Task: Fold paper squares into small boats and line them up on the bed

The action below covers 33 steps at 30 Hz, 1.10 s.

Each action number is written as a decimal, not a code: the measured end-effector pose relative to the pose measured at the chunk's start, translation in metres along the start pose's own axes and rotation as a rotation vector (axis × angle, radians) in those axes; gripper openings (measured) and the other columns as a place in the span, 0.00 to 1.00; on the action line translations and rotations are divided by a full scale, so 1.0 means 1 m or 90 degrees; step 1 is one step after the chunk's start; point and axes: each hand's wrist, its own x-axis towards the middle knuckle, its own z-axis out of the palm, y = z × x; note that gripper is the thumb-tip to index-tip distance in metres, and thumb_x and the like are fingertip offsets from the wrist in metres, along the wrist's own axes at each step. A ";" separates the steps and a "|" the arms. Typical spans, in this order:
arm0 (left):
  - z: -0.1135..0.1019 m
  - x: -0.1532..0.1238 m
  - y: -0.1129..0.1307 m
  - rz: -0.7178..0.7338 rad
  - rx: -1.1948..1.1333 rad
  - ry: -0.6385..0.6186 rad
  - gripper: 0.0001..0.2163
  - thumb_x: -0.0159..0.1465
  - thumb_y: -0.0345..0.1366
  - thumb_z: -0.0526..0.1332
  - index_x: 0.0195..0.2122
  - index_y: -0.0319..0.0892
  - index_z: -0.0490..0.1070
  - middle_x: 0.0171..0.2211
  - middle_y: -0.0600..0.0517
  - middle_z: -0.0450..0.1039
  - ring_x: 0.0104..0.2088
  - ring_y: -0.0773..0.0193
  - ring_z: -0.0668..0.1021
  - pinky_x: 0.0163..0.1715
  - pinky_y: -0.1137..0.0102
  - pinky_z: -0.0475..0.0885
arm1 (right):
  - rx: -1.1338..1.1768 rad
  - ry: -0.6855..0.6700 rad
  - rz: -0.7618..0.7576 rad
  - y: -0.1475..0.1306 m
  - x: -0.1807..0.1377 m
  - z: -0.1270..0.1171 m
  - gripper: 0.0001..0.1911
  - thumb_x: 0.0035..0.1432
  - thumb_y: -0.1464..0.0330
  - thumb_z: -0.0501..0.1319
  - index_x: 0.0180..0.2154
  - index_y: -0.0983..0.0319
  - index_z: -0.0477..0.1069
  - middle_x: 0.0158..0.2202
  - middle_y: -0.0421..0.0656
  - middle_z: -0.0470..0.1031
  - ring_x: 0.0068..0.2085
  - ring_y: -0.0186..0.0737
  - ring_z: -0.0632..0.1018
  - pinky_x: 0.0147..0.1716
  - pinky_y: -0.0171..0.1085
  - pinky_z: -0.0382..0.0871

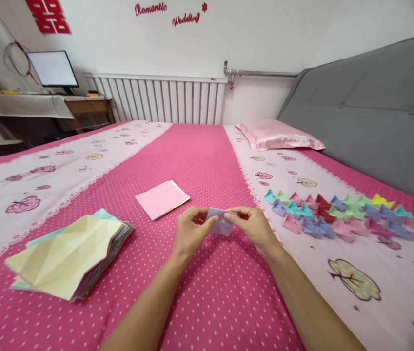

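Between my two hands is a small piece of folded lavender paper (222,225), held just above the pink dotted bedspread. My left hand (191,228) pinches its left side, thumb on the near face. On the other side, my right hand (251,223) grips the upper right edge between thumb and fingers. The fingertips behind the paper are partly hidden. Beyond my left hand lies a neat stack of square pink paper (161,199). Farther left is a loose pile of larger creased sheets, with a pale yellow sheet (69,253) on top.
Rows of small folded paper boats (345,214) in many colours stand on the bed to the right. A pink pillow (280,135) rests by the grey headboard (367,112). A radiator (163,100) and a desk with a monitor (53,69) are at the back.
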 end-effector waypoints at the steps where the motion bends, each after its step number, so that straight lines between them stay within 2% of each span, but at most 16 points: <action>1: -0.001 0.001 -0.001 0.027 0.043 0.044 0.15 0.48 0.42 0.65 0.34 0.37 0.72 0.31 0.47 0.73 0.31 0.62 0.74 0.32 0.67 0.69 | 0.010 0.012 0.012 -0.001 0.000 0.000 0.12 0.43 0.62 0.65 0.30 0.64 0.76 0.27 0.43 0.76 0.28 0.35 0.73 0.30 0.35 0.64; 3: -0.003 0.002 -0.002 0.061 0.098 0.090 0.21 0.45 0.43 0.67 0.39 0.39 0.70 0.38 0.46 0.72 0.38 0.59 0.73 0.39 0.63 0.68 | 0.042 0.021 0.034 -0.004 -0.001 0.000 0.12 0.43 0.62 0.66 0.29 0.64 0.76 0.26 0.42 0.75 0.27 0.33 0.71 0.29 0.34 0.63; 4: -0.004 0.003 -0.003 0.063 0.098 0.087 0.24 0.45 0.43 0.68 0.42 0.40 0.68 0.42 0.45 0.71 0.42 0.57 0.72 0.43 0.61 0.66 | 0.062 0.018 0.044 -0.005 -0.001 -0.001 0.12 0.42 0.62 0.66 0.28 0.63 0.76 0.26 0.41 0.75 0.27 0.33 0.71 0.29 0.33 0.62; 7: -0.002 0.003 -0.005 0.017 -0.013 -0.024 0.26 0.49 0.43 0.65 0.48 0.40 0.65 0.47 0.43 0.68 0.47 0.56 0.71 0.46 0.61 0.64 | 0.110 0.004 0.075 -0.004 -0.001 -0.001 0.12 0.42 0.62 0.66 0.27 0.63 0.75 0.24 0.39 0.73 0.25 0.29 0.68 0.26 0.31 0.59; 10: 0.004 0.002 -0.007 -0.055 -0.130 -0.172 0.19 0.54 0.45 0.60 0.40 0.35 0.69 0.35 0.45 0.73 0.35 0.59 0.75 0.37 0.66 0.69 | 0.136 0.012 0.094 0.001 0.000 -0.002 0.12 0.42 0.61 0.66 0.26 0.64 0.75 0.22 0.38 0.71 0.22 0.27 0.64 0.24 0.30 0.56; 13: 0.008 0.001 -0.009 -0.086 -0.156 -0.215 0.17 0.55 0.48 0.58 0.31 0.35 0.70 0.25 0.50 0.71 0.27 0.64 0.73 0.30 0.69 0.68 | 0.136 0.025 0.089 0.003 0.000 -0.001 0.13 0.43 0.60 0.66 0.25 0.64 0.74 0.21 0.38 0.71 0.22 0.27 0.65 0.24 0.30 0.57; 17: 0.007 0.001 -0.010 -0.080 -0.151 -0.227 0.17 0.56 0.48 0.57 0.28 0.36 0.68 0.22 0.52 0.68 0.24 0.67 0.71 0.27 0.72 0.66 | 0.153 0.012 0.078 0.000 -0.001 0.001 0.13 0.42 0.61 0.67 0.29 0.64 0.74 0.27 0.41 0.75 0.28 0.33 0.72 0.30 0.33 0.64; 21: 0.004 -0.001 -0.007 -0.061 -0.098 -0.284 0.15 0.58 0.45 0.55 0.27 0.36 0.68 0.20 0.54 0.65 0.22 0.70 0.67 0.24 0.74 0.62 | 0.178 -0.025 0.080 -0.006 -0.003 0.003 0.17 0.42 0.62 0.67 0.36 0.62 0.75 0.34 0.44 0.77 0.35 0.38 0.75 0.35 0.36 0.66; 25: 0.004 -0.003 -0.006 -0.042 -0.071 -0.346 0.15 0.59 0.43 0.54 0.26 0.36 0.69 0.20 0.54 0.63 0.21 0.71 0.64 0.23 0.74 0.59 | 0.128 -0.051 0.052 -0.007 -0.005 0.004 0.13 0.43 0.61 0.66 0.29 0.63 0.76 0.28 0.42 0.76 0.29 0.35 0.74 0.30 0.35 0.66; 33: 0.003 -0.006 -0.008 -0.083 -0.031 -0.381 0.14 0.56 0.43 0.58 0.21 0.36 0.66 0.17 0.58 0.54 0.18 0.74 0.57 0.19 0.75 0.50 | 0.069 -0.052 0.025 -0.008 -0.005 0.005 0.10 0.43 0.62 0.65 0.22 0.63 0.74 0.21 0.39 0.73 0.24 0.32 0.70 0.25 0.32 0.62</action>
